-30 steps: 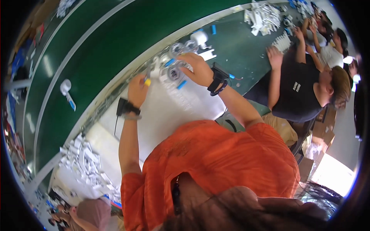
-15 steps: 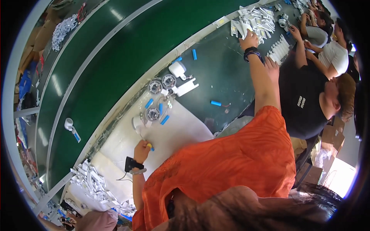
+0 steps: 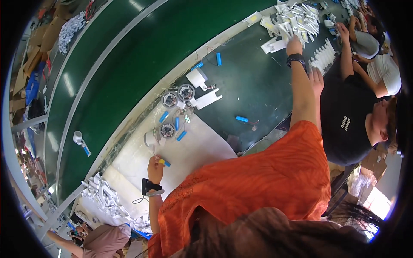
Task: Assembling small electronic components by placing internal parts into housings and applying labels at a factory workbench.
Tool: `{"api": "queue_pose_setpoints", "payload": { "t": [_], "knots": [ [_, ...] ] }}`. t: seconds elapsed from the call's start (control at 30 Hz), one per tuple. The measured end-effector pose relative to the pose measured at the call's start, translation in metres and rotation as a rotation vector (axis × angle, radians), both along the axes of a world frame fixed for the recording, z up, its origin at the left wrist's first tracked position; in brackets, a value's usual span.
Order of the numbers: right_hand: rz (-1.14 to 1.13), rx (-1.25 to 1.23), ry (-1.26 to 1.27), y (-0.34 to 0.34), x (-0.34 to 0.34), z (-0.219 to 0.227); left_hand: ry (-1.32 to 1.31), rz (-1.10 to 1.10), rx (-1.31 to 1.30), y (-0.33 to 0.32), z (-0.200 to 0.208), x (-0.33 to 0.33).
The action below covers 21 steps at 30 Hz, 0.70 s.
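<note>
My left hand [image 3: 155,170] is over the pale sheet [image 3: 202,148], pinching a blue battery cell [image 3: 167,164] with something yellow at its near end. Just beyond it lie a white round housing [image 3: 150,139], a dark-ringed fan unit [image 3: 167,130] and loose blue cells [image 3: 181,136]. At the far right, my right hand [image 3: 294,45] reaches into a pile of white plastic parts [image 3: 301,19]. Its fingers are blurred against the pile, so a grip cannot be made out. A white flat-armed part [image 3: 272,45] lies beside them.
A co-worker's hand [image 3: 316,79] is close to my right forearm, near a row of white pieces [image 3: 322,56]. The green conveyor [image 3: 142,56] runs along the far side, carrying a white fan [image 3: 78,137]. More white parts [image 3: 103,195] are heaped at left.
My right hand has moved rightward over the pile, and white parts there have shifted. My left hand has turned slightly and drifted left, still pinching the cell.
</note>
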State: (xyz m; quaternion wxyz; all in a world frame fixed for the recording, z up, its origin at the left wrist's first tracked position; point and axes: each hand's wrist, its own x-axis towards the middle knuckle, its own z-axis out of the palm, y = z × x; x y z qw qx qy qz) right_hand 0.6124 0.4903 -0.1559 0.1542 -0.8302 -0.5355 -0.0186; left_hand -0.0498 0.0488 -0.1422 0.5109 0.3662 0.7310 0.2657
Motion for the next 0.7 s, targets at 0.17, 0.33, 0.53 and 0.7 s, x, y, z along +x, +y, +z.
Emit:
{"api": "queue_pose_setpoints", "payload": {
  "t": [0.17,0.33,0.53,0.7],
  "knots": [
    [0.016,0.101,0.974,-0.072,-0.051,0.024,0.657,-0.114,0.031,-0.008,0.037,0.009],
    [0.162,-0.433,1.713,-0.237,-0.198,0.063,0.395,-0.169,0.392,0.012,0.074,0.058],
    [0.241,-0.887,1.88,-0.384,-0.331,0.037,-0.367,-0.078,0.062,0.017,0.016,0.127],
    [0.497,-1.102,1.493,-0.421,-0.367,0.046,-0.019,-0.092,0.291,0.013,-0.016,0.131]
  ]
}}
